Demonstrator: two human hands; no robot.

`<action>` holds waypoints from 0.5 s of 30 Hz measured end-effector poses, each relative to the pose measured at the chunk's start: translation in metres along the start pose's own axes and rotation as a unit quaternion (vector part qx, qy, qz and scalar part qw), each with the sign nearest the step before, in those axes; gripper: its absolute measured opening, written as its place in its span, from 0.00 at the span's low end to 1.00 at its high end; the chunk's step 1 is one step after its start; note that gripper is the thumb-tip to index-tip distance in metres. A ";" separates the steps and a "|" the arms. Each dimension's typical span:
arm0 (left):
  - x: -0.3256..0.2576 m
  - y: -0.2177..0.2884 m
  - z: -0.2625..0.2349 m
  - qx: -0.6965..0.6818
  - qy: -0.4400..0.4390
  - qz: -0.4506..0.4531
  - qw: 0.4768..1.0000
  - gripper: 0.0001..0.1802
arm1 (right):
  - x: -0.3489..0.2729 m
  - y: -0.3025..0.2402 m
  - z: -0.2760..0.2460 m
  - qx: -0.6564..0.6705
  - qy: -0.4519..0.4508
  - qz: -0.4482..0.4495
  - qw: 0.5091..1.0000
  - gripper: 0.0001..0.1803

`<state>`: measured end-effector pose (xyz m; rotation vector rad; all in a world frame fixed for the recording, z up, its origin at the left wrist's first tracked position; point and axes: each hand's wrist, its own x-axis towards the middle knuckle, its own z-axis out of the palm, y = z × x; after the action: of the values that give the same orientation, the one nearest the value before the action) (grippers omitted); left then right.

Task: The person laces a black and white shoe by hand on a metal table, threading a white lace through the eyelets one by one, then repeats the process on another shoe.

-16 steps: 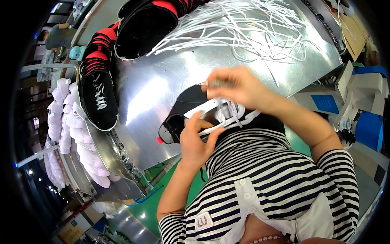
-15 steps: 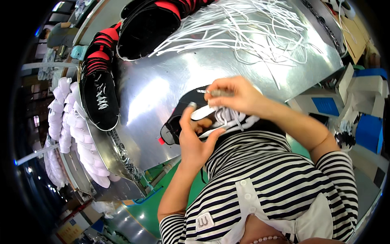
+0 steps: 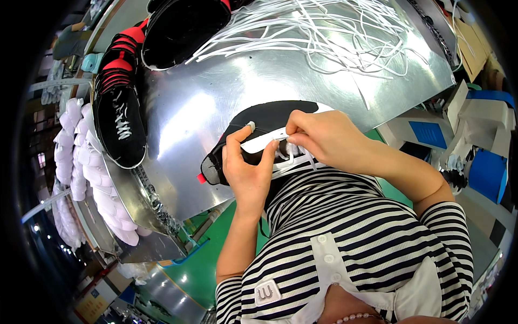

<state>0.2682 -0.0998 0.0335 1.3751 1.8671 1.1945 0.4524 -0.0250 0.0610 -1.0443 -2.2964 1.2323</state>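
Note:
A black shoe upper [image 3: 270, 114] with a white toe edge and a small red tab at the heel lies at the table's near edge, against my striped shirt. My left hand [image 3: 249, 164] grips it at the opening, thumb and fingers along a smooth white strip [image 3: 260, 141]. At the strip's right end my right hand [image 3: 318, 135] pinches a small thin silvery piece [image 3: 280, 136], mostly hidden by the fingertips. My left thumb tip is close to it. White laces [image 3: 291, 154] cross the upper below my right fingers.
A loose pile of white laces [image 3: 324, 40] spreads over the far side of the metal table [image 3: 189, 113]. Black-and-red shoe uppers [image 3: 121, 119] lie along its left. Stacked pale padded pieces [image 3: 102, 183] stand beyond the left edge; boxes with blue parts [image 3: 429, 134] are at the right.
My right hand has come down and closer to my left, to the white strip's end. My left thumb has moved up to the strip. The view has shifted slightly.

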 end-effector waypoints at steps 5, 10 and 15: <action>-0.006 0.013 0.009 -0.118 -0.020 -0.052 0.991 0.21 | 0.012 -0.003 0.016 -0.112 0.002 -0.010 0.994 0.10; -0.006 0.011 0.001 0.021 -0.057 -0.031 0.998 0.21 | 0.025 0.005 0.055 -0.159 0.056 -0.044 0.985 0.13; 0.004 0.008 -0.002 -0.176 -0.052 -0.099 0.978 0.25 | 0.013 0.001 0.011 -0.053 0.058 -0.043 0.996 0.08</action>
<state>0.2695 -0.0961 0.0420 1.0145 1.5846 1.2523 0.4375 -0.0210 0.0537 -1.0133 -2.3116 1.0008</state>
